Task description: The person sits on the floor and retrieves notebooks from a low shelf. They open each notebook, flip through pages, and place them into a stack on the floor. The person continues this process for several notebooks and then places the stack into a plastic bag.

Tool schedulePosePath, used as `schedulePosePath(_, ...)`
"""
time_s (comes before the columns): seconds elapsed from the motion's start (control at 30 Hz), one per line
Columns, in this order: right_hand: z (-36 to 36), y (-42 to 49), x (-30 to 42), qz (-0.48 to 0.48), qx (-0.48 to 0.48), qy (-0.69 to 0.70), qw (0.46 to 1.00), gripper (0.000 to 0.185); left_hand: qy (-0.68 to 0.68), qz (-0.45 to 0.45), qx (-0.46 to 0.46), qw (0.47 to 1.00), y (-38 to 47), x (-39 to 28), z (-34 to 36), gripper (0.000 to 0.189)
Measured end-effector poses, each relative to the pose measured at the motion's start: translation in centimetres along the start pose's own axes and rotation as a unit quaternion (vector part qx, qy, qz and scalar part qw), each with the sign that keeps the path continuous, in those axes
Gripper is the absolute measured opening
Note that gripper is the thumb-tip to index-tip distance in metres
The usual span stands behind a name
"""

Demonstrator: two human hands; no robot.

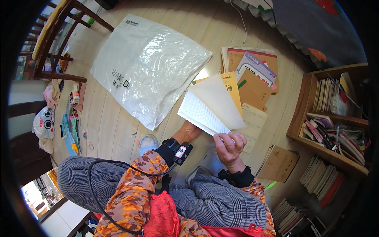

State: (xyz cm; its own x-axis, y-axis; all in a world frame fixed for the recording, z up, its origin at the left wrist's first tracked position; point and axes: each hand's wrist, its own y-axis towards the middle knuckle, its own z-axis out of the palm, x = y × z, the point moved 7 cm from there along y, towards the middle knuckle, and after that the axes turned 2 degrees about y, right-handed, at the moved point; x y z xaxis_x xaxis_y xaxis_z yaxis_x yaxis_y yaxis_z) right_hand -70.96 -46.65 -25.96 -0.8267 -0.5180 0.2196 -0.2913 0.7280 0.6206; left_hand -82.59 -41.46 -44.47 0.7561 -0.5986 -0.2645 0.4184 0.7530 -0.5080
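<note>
An exercise book with white ruled pages (202, 114) lies open in the air between my hands, its pale cover (217, 100) spread towards the far side. My left hand (189, 131) supports it from below at the near edge; part of that hand is hidden under the book. The fingers of my right hand (231, 148) pinch its near right corner. Beyond it on the floor are a yellow booklet (232, 86), a brown kraft-cover booklet (254, 91), a purple-and-white copybook (256, 69) and a handwritten sheet (253, 124), partly overlapping.
A large clear plastic bag (151, 65) lies flat at the far left. On the right stands a wooden shelf (334, 151) filled with books, a brown notebook stack (279, 164) beside it. A wooden chair (53, 56) is at upper left. Light blue slippers (148, 143) are near my feet.
</note>
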Motion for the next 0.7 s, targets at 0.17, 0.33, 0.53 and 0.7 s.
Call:
schedulePosePath(0.17, 0.1, -0.4, -0.2, 0.009, -0.013, -0.002, 1.0, 0.022, 0.031, 0.012, -0.026, 0.999, 0.1, 0.3, 0.3, 0.035)
schedulePosePath(0.33, 0.5, -0.6, -0.4, 0.011, -0.004, 0.019, 1.0, 0.023, 0.082, 0.014, 0.009, 0.997, 0.0, 0.3, -0.6, 0.033)
schedulePosePath(0.53, 0.8, -0.8, -0.1, 0.002, 0.001, 0.045, 0.999, 0.024, 0.256, 0.067, 0.095, 0.96, -0.1, 0.6, -3.3, 0.038)
schedulePosePath(0.7, 0.8, -1.1, 0.1, -0.004, 0.005, 0.071, 0.997, 0.026, -0.126, -0.032, 0.168, 0.977, 0.8, 1.5, -3.0, 0.035)
